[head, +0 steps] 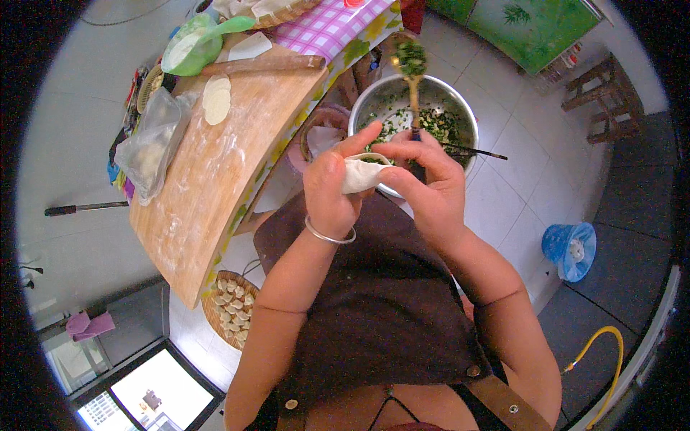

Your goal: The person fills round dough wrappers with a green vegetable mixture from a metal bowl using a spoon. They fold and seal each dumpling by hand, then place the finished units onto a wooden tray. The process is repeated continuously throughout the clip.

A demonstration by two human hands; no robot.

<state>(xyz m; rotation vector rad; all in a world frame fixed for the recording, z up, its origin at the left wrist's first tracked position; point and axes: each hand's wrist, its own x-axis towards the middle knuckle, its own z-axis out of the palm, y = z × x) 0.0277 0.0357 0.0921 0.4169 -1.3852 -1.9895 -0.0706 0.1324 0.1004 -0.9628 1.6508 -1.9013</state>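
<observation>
My left hand (330,188), with a bangle at the wrist, holds one side of a dumpling (362,173) whose wrapper shows green filling at its top opening. The thumb and forefinger of my right hand (426,172) pinch the other side. A spoon (414,97) heaped with chopped green filling sticks out from my right hand, its handle partly hidden by the fingers. Beyond my hands, and partly behind them, stands a metal bowl (353,116) of chopped green filling. A dark stick (480,151) lies across its rim.
A floured wooden board (199,178) on my left bears overlapping dough wrappers (217,99), a rolling pin (264,64), a plastic bag (153,148) and a green bowl (188,51) of flour. Dumplings (234,310) lie on a round tray below the board. A blue bucket (568,250) stands right.
</observation>
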